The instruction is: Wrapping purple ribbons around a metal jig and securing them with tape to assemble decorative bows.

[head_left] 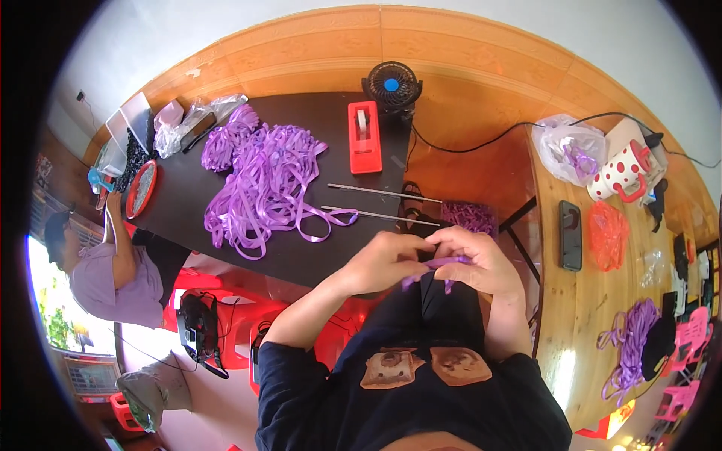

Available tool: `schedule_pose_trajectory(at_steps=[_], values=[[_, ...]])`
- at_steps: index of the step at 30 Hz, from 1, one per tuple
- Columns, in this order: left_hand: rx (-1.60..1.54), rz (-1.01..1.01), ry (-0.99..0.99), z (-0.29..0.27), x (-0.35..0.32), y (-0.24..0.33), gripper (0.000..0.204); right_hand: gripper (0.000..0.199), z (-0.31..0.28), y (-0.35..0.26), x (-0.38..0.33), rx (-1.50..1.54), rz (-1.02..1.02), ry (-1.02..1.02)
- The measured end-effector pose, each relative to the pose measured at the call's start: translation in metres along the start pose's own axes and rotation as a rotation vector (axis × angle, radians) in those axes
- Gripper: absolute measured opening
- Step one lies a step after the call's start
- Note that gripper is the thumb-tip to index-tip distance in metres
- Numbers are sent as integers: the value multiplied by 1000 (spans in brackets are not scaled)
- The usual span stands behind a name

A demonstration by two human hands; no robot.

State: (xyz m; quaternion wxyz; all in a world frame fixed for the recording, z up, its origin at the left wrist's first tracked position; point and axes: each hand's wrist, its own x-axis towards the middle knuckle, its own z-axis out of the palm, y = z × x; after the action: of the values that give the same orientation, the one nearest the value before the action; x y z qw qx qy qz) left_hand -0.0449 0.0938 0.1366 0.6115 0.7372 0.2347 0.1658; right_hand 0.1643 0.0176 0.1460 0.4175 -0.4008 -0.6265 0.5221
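Note:
In front of my lap, a short length of purple ribbon [449,261] is pinched in my right hand [481,263], with small ends hanging below the fingers. My left hand [385,263] grips the same ribbon from the other side, fingers closed and nearly touching the right. Beyond them, two thin metal rods [383,192] stick out past the dark table's edge. A ribbon end lies against the nearer rod [398,219]. It trails from a big tangled heap of purple ribbon [274,169] on the dark table [301,259].
A red tape dispenser [366,159] and a black fan [392,86] stand at the far edge. Under the rods sits a container of purple pieces [468,216]. The wooden table [560,316] at right holds a phone [570,234] and a dotted cup [618,174]. Another person [113,282] works at left.

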Motion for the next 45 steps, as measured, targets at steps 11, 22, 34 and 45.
schedule_pose_trajectory(at_steps=[11,22,34,45], values=[[192,202,131,28,-17,-12,57,17,-11,8,-9,-388,-168,41],[-589,-63,250,78,2,-54,16,21,-25,23,-17,-654,-181,71],[-575,9,531,92,60,-120,13,21,-37,94,23,-1206,-592,638],[-640,194,735,67,93,-141,15,25,-57,129,89,-880,-636,695]])
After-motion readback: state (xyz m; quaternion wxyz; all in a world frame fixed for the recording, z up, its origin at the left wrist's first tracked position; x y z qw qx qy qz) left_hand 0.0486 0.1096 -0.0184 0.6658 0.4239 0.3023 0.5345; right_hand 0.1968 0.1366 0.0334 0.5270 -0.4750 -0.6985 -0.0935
